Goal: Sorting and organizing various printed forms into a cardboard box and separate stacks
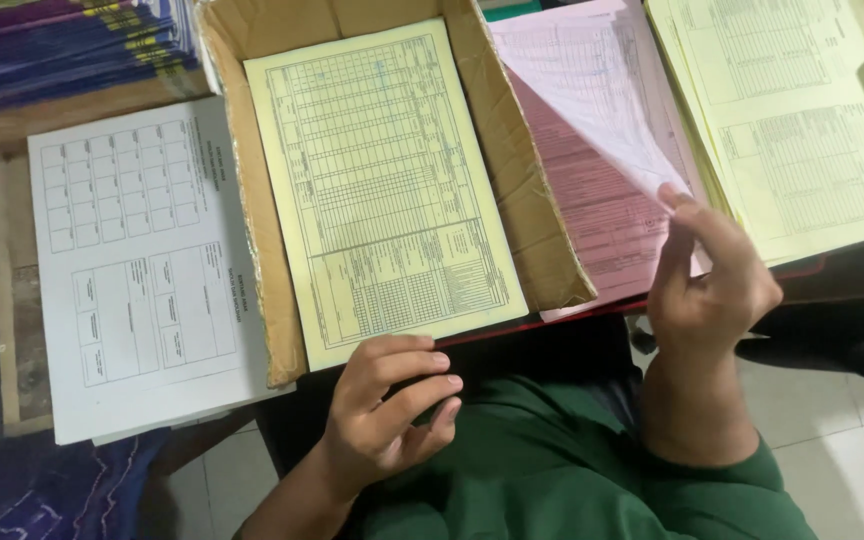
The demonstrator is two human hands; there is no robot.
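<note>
the left hand is nearest, fingers curled and holding nothing, just touching the near edge of a yellow form in a cardboard box. the right hand pinches the corner of a pink sheet, lifting it off the pink stack. a white form lies at the tabletop's left edge, and a yellow stack is at the far right.

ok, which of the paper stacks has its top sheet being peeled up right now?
The pink stack, between the cardboard box and the right-hand yellow stack. The right hand pinches its curled top sheet; the other stacks lie flat.
</note>
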